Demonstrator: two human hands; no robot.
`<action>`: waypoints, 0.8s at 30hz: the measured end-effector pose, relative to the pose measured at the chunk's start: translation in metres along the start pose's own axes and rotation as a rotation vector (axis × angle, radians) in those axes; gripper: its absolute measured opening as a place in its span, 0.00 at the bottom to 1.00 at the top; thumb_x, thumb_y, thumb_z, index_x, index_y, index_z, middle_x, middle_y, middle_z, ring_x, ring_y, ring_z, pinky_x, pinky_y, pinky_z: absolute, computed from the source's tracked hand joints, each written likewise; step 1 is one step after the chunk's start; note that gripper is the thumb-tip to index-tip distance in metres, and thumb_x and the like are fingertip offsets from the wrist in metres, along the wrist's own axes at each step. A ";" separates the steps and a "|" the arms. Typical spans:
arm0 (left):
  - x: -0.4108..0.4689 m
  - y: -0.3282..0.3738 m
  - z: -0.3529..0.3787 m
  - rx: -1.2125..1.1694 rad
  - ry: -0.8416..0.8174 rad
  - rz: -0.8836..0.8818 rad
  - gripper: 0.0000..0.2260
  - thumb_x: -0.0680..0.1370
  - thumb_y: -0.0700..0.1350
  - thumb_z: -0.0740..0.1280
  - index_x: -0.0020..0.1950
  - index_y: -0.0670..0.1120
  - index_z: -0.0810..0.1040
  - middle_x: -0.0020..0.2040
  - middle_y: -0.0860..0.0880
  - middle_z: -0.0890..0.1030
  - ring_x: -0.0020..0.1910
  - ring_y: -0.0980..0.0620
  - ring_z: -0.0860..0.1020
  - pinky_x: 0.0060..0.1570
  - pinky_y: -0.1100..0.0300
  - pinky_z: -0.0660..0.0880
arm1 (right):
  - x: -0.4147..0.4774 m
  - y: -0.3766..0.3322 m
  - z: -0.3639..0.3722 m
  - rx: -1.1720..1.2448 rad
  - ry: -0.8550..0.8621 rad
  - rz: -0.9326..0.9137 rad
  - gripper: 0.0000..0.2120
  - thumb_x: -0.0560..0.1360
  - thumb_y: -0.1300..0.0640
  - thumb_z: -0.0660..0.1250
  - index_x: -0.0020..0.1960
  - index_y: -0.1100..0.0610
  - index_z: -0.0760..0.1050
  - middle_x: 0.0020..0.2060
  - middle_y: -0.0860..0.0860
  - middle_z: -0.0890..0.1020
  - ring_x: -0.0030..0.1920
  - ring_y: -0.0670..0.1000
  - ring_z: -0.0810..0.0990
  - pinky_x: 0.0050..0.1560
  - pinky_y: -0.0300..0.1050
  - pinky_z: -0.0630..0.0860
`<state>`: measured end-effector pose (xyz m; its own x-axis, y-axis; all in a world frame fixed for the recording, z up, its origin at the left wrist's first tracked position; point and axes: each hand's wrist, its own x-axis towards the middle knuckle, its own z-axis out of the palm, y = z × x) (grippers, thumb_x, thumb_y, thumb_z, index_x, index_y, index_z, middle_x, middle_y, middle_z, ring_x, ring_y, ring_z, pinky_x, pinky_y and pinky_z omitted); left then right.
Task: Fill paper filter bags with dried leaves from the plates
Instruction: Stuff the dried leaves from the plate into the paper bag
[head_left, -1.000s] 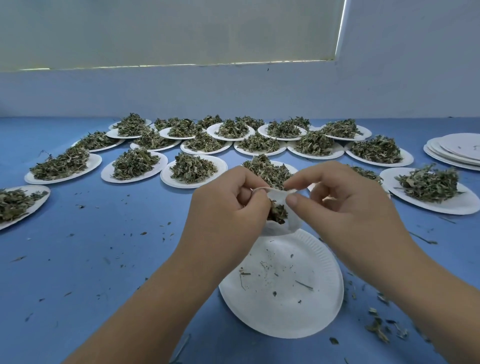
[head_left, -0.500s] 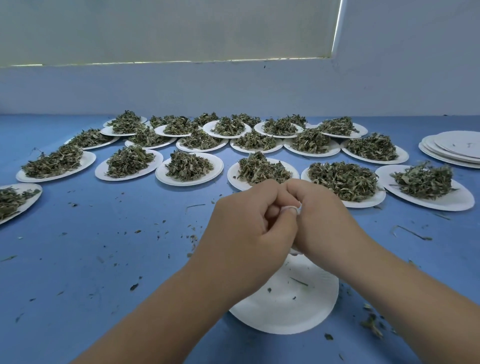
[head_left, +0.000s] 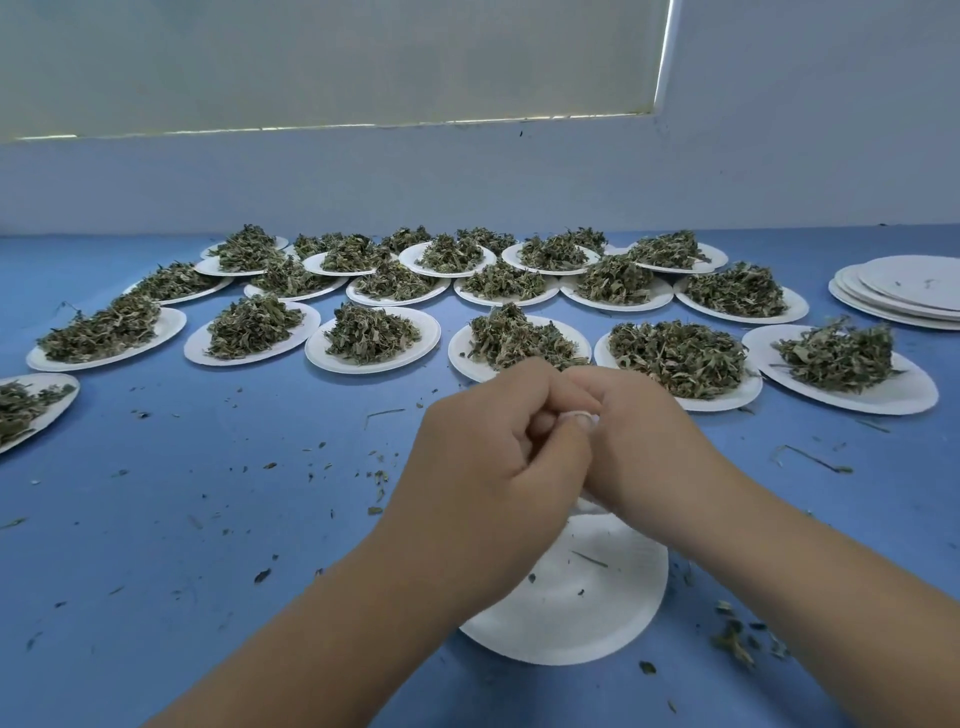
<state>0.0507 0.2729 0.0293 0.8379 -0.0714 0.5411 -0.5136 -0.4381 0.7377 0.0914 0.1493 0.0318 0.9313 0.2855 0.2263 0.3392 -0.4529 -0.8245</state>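
Note:
My left hand (head_left: 488, 467) and my right hand (head_left: 644, 447) are pressed together above a nearly bare white paper plate (head_left: 582, 608). Both are closed on a small white paper filter bag (head_left: 581, 415), of which only a sliver shows between the fingertips; its contents are hidden. Several white plates heaped with dried green leaves (head_left: 519, 338) stand in rows across the blue table beyond my hands.
A stack of leafless white plates (head_left: 904, 291) sits at the far right. Leaf crumbs and stems (head_left: 737, 634) are scattered over the blue tabletop (head_left: 208, 493). A pale wall runs along the table's back edge.
A second ago the bag was held open with leaves visible inside. My hands have since come together and closed over it, and they have hardly moved in the last half second.

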 end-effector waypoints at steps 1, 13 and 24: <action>-0.001 0.001 0.002 0.018 -0.007 0.013 0.05 0.73 0.43 0.64 0.41 0.52 0.79 0.27 0.57 0.71 0.26 0.60 0.68 0.27 0.74 0.62 | 0.001 0.002 0.000 -0.022 -0.003 -0.001 0.04 0.68 0.66 0.62 0.34 0.62 0.70 0.25 0.50 0.72 0.24 0.43 0.66 0.22 0.34 0.63; 0.001 0.002 -0.003 0.016 0.041 0.018 0.05 0.73 0.43 0.64 0.39 0.50 0.78 0.26 0.56 0.72 0.26 0.60 0.69 0.27 0.73 0.63 | -0.007 0.006 -0.006 0.253 -0.188 -0.075 0.09 0.70 0.62 0.64 0.44 0.49 0.78 0.39 0.53 0.82 0.40 0.49 0.80 0.42 0.54 0.80; 0.013 -0.005 -0.016 -0.159 0.148 -0.146 0.05 0.69 0.46 0.66 0.38 0.53 0.81 0.28 0.51 0.77 0.28 0.56 0.72 0.27 0.65 0.70 | -0.003 0.019 -0.015 0.319 -0.259 -0.063 0.21 0.71 0.40 0.67 0.64 0.39 0.73 0.55 0.43 0.82 0.55 0.45 0.81 0.59 0.50 0.77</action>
<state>0.0616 0.2884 0.0391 0.8752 0.1194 0.4687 -0.4215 -0.2870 0.8602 0.0965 0.1272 0.0235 0.8321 0.5255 0.1775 0.2988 -0.1550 -0.9416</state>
